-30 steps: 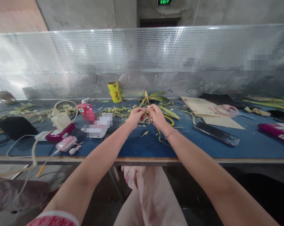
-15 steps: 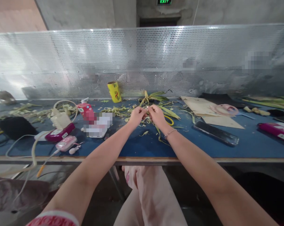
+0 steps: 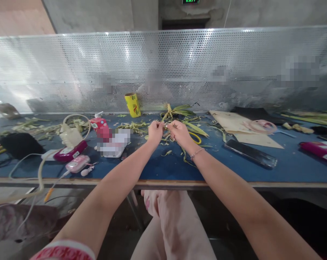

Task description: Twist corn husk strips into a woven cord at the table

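Over the plant scraps at the middle of the blue table, my left hand (image 3: 155, 131) is closed in a pinch. My right hand (image 3: 179, 132) is pinched too, a small gap away, fingertips facing the left. Whatever lies between the fingers is too small to make out; pale, greenish bits show there and blend with the litter behind. Just beyond the hands lies a plant stalk with long green leaves (image 3: 181, 110). A yellow ring (image 3: 196, 138) is partly hidden by my right hand. Torn strips (image 3: 167, 153) lie below the hands.
A yellow cardboard tube (image 3: 132, 105) stands by the perforated metal screen (image 3: 176, 61). To the left are a red pouch (image 3: 100, 126), a white device (image 3: 117, 142), a pink earbud case (image 3: 78, 164) and cables. A dark phone (image 3: 250, 154) and brown paper (image 3: 225, 122) lie right.
My hands, almost touching before, have drawn slightly apart. My left hand has turned a little upright. The view has shifted slightly.
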The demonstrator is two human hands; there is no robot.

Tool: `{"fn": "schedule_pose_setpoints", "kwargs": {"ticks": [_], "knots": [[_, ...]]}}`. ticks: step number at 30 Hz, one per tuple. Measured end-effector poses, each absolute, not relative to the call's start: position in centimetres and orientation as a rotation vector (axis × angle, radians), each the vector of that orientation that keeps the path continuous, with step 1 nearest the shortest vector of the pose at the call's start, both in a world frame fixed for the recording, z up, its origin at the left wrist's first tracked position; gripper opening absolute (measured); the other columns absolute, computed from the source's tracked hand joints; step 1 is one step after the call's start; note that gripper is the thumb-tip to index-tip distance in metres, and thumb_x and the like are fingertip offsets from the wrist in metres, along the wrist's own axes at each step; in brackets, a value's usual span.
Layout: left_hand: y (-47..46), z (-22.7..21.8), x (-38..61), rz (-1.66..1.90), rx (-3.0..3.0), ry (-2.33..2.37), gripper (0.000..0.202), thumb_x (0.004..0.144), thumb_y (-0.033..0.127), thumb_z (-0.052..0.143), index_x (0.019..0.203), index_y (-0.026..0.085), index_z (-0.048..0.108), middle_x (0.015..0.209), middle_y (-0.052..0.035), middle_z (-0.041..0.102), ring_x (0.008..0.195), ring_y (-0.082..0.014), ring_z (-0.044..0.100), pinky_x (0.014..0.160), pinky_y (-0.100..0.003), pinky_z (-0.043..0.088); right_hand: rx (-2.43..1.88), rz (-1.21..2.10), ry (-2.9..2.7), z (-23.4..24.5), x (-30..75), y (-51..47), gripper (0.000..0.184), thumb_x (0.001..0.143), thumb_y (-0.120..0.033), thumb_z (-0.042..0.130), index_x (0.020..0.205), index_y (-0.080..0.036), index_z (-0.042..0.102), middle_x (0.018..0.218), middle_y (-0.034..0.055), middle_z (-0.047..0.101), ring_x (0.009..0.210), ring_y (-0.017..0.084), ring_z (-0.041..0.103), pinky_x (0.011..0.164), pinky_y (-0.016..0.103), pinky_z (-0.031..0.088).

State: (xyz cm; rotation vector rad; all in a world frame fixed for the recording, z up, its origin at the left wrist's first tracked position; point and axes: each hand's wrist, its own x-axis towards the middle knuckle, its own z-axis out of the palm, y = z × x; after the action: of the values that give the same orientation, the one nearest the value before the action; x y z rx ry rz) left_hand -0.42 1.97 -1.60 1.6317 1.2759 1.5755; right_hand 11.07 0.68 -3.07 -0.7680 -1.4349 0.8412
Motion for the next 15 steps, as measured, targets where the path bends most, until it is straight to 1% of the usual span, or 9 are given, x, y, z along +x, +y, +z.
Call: {"fn": "schedule_pose_setpoints", "kwargs": {"ticks": [6, 11, 15], "knots": [[1.6, -1.2, -0.5, 1.612, 1.688, 1.368, 0.020, 0.079, 0.029, 0.048, 0.063, 0.019, 0.042, 0.056, 0.0021, 0.049, 0.058, -0.0109, 0.046, 0.061, -0.025, 0.034, -0.741, 0.871, -1.437, -2.9, 11.1, 0.5, 0.027, 0.072, -0.045, 0.060, 0.068, -0.021, 0.048, 0.032, -0.0101, 0.038, 0.026, 0.007, 0.032, 0.031, 0.020, 0.025], [1.3, -1.0, -0.5, 1.601, 1.775, 1.242, 0.018, 0.079, 0.029, 0.048, 0.066, 0.019, 0.043, 0.056, 0.0025, 0.049, 0.056, -0.0105, 0.045, 0.060, -0.025, 0.035, -0.726, 0.923, -1.275, -2.5, 11.0, 0.0, 0.029, 0.071, -0.044, 0.061, 0.065, -0.022, 0.043, 0.031, -0.0108, 0.035, 0.026, 0.007, 0.029, 0.031, 0.020, 0.021], [0.7, -0.8, 0.0, 1.554, 1.827, 1.188, 0.016, 0.079, 0.025, 0.048, 0.066, 0.018, 0.044, 0.055, 0.0027, 0.049, 0.054, -0.0100, 0.045, 0.059, -0.025, 0.035, -0.747, 0.942, -1.153, -2.5, 10.9, 0.3, 0.031, 0.070, -0.044, 0.062, 0.064, -0.022, 0.039, 0.030, -0.0112, 0.033, 0.025, 0.007, 0.028, 0.030, 0.020, 0.019]]}}
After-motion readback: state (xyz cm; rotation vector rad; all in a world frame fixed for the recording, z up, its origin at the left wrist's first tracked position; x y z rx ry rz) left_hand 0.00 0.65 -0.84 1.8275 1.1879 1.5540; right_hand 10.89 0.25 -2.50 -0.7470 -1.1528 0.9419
